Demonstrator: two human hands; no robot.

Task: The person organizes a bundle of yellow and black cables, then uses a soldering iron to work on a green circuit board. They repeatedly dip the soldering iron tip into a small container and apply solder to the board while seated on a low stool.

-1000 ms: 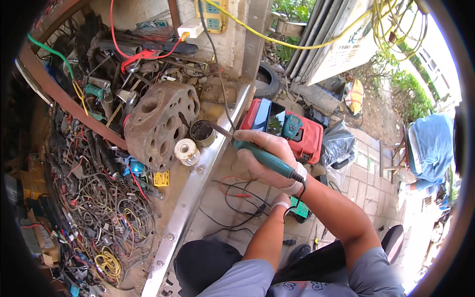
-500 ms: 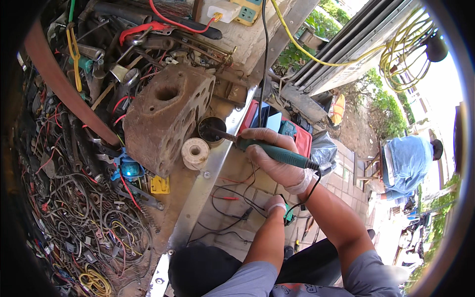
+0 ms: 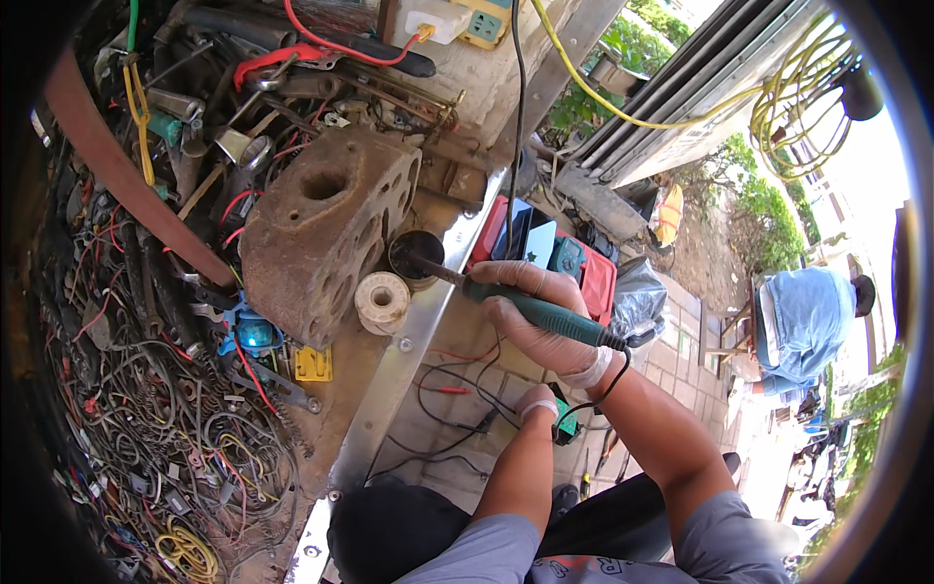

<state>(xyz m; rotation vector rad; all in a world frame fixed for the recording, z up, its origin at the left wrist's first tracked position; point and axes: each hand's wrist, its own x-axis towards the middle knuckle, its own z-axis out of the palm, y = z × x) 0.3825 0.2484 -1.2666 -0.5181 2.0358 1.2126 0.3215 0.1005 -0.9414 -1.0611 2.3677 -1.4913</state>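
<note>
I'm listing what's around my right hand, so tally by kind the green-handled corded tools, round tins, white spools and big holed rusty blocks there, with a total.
Green-handled corded tool: 1
Round tin: 1
White spool: 1
Big holed rusty block: 1
Total: 4

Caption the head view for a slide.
Gloved right hand holds a green-handled soldering iron, its tip at the mouth of a round tin.

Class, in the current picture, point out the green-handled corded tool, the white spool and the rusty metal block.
Green-handled corded tool [image 3: 548, 314]: head view, on its handle.
White spool [image 3: 381, 310]: head view, on its round end.
Rusty metal block [image 3: 309, 232]: head view, on its broad upper side.
</note>
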